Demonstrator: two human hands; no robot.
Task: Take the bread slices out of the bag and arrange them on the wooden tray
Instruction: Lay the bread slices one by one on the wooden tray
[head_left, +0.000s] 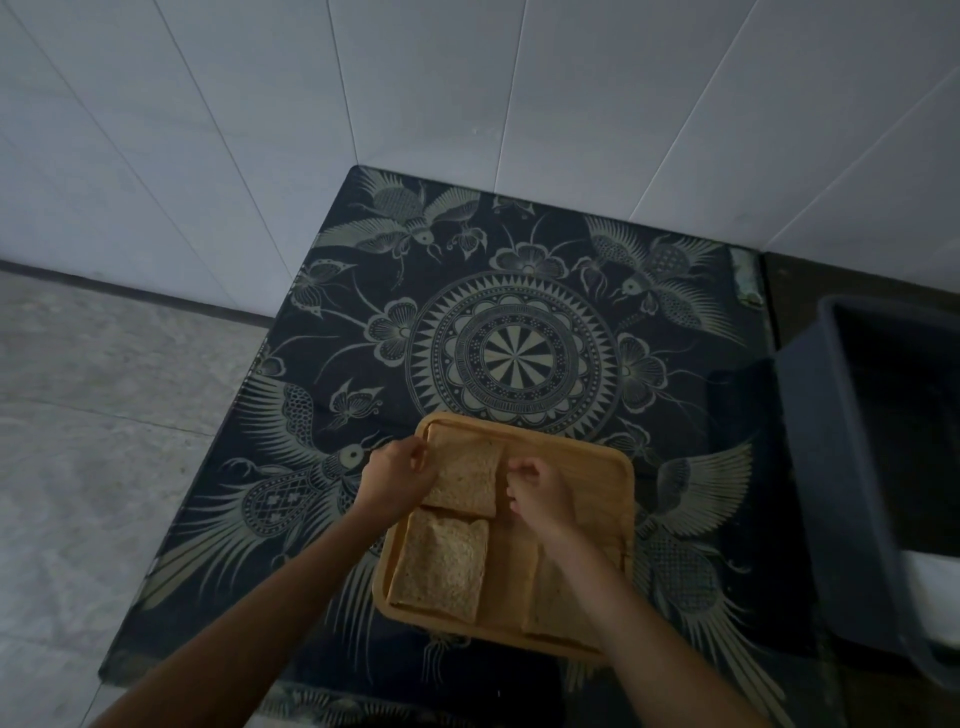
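A wooden tray (618, 467) lies on the dark patterned table near its front edge. Three bread slices rest on it: one at the far left (465, 480), one at the near left (441, 564), and one at the near right (553, 592), partly under my right forearm. My left hand (397, 473) pinches the left edge of the far-left slice. My right hand (535, 493) hovers just right of that slice with fingers curled; I cannot see anything in it. No bag is in view.
The table (519, 353) carries a black cloth with a mandala and bird pattern. A dark plastic bin (852, 467) stands at the right. White tiled walls meet behind the table, and a grey floor (104, 441) lies to the left.
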